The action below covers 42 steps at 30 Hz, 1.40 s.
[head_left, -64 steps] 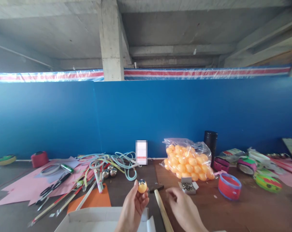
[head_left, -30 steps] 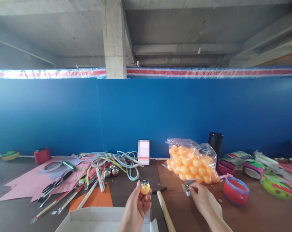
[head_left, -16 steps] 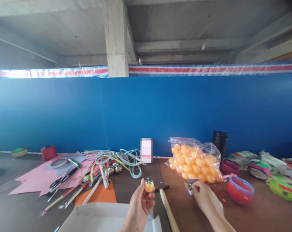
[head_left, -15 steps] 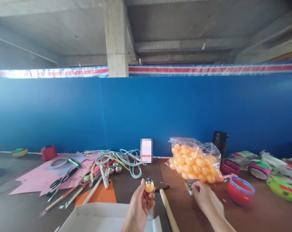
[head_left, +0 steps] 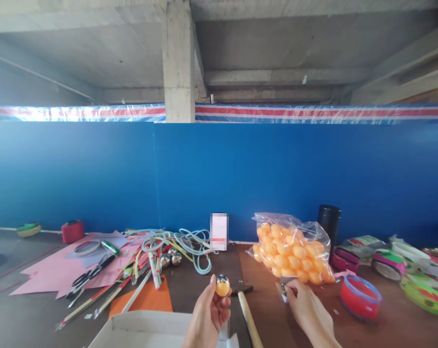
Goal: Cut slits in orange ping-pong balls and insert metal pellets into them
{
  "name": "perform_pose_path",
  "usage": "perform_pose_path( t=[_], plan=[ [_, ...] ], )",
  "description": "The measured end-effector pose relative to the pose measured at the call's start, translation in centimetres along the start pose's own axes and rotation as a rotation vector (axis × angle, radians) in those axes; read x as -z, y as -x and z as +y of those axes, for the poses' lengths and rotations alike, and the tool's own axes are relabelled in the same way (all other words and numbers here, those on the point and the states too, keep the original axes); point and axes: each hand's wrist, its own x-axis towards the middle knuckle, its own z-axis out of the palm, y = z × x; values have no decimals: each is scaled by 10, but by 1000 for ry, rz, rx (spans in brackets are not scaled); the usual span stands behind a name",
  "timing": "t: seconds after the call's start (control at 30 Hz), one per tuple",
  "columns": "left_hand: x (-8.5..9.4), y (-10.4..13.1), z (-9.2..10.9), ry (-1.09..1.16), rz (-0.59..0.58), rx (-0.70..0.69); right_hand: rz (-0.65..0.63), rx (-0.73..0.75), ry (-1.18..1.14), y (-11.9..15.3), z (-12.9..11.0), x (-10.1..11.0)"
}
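My left hand [head_left: 209, 314] is closed around a shiny metal ball [head_left: 222, 285], silvery on top and golden orange below, held up above a white cardboard box [head_left: 139, 323]. To the right, my right hand [head_left: 308, 304] has its fingers pinched at a small silvery piece [head_left: 283, 289] just above the brown tabletop, in front of a clear bag of orange balls [head_left: 291, 256]. The fingers hide most of that piece, so its kind is unclear. Between the hands lies a hammer [head_left: 249, 314] with a wooden handle and dark head.
Several shiny metal balls [head_left: 176, 258] lie beside pale blue tubing [head_left: 200, 237]. Pink paper [head_left: 41, 270], scissors [head_left: 83, 279] and an orange sheet [head_left: 164, 299] spread leftward. A black cylinder [head_left: 329, 222] and a red tape roll [head_left: 360, 299] stand right. A blue wall [head_left: 240, 169] closes the back.
The whole view has shifted slightly downward as my head tilts up. Both hands keep nearly the same place and grip; the ball is still in my left hand.
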Motion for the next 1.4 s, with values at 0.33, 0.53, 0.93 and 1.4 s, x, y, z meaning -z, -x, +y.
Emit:
perform_pose_path(
  t=[0.33,0.53,0.93,1.4],
  plan=[
    [-4,1,2,-20,12,22,-9,7,-43,2,-1,3],
    [-5,-1,-1,-18,17,37,-5,0,-26,0,1,1],
    [-7,2,2,-24,16,38,-6,-18,-7,3,-6,8],
    [-7,5,4,-22,37,23,29,-49,-105,5,-5,10]
  ],
)
